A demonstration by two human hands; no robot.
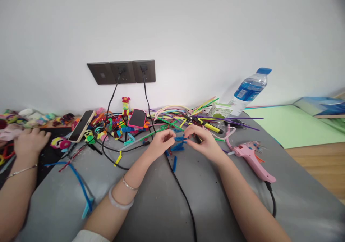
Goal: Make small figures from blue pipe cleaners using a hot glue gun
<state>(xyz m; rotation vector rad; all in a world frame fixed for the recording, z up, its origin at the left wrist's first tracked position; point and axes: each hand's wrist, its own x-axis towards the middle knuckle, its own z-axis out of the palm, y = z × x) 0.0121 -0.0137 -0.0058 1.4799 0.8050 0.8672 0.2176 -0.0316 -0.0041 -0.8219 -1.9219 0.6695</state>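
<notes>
Between my left hand (pixel 163 143) and my right hand (pixel 202 142) is a short blue pipe cleaner piece (pixel 180 139). Thumb and forefinger of each hand are pinched closed on it, one hand at either end. Several more cut blue pipe cleaner pieces (pixel 178 147) lie on the grey table (pixel 151 202) just under my fingers. One short blue piece (pixel 175 163) rests a little nearer to me, beside a black cable (pixel 181 188). Pliers with yellow and black handles (pixel 211 127) lie behind my right hand.
To the right lies a pink glue gun (pixel 254 159) with its cord. Behind stand a water bottle (pixel 249 89) and a small box (pixel 219 110). Long pipe cleaners, a pink phone (pixel 137 118) and another phone (pixel 82 126) crowd the back. At left is another person's hand (pixel 31 145).
</notes>
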